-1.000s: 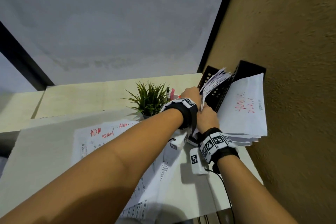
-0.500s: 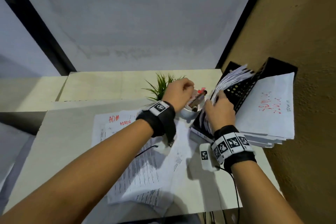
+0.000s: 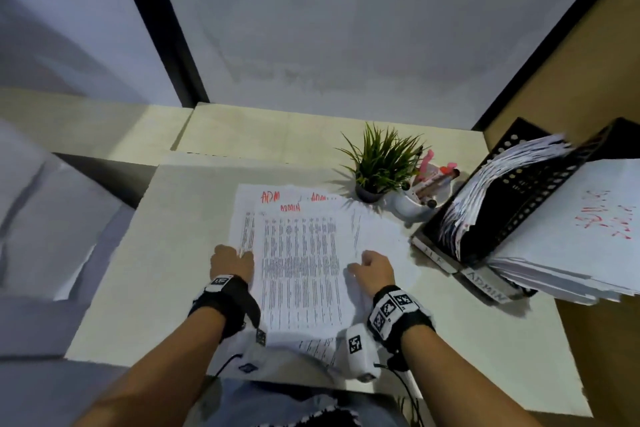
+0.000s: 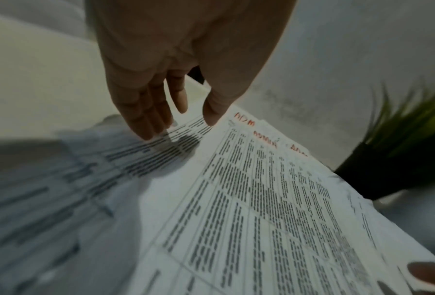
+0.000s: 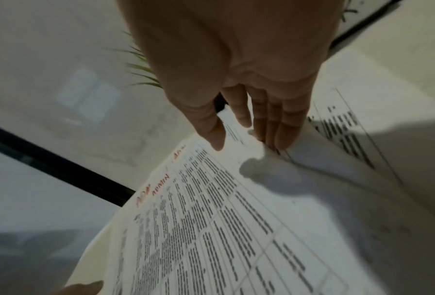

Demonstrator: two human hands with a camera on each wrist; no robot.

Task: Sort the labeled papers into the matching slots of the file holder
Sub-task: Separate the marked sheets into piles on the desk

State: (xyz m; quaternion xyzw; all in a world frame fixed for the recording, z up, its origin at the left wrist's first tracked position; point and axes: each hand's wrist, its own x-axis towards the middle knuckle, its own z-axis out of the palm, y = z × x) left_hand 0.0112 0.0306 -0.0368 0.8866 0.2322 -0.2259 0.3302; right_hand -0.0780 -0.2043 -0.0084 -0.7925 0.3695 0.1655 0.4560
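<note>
A loose pile of printed sheets (image 3: 301,253), marked ADMIN in red at the top, lies on the table in front of me. My left hand (image 3: 232,262) rests at the pile's left edge, its straight fingers (image 4: 148,127) touching the paper. My right hand (image 3: 372,270) rests on the pile's right side, with its fingertips (image 5: 282,141) on a sheet. Neither hand grips anything. The black perforated file holder (image 3: 512,204) stands at the right and has a slot tag reading ADMIN (image 3: 485,284). One of its slots is packed with papers (image 3: 502,177).
A small potted plant (image 3: 381,163) and a white pen cup (image 3: 415,201) stand between the pile and the holder. A thick paper stack with red writing (image 3: 588,236) overhangs the table's right edge by the brown wall. The table edge (image 3: 138,359) runs close to my body.
Both hands have come back from the file holder and pen cup to the ADMIN pile in front of me. The head view has tilted down and left.
</note>
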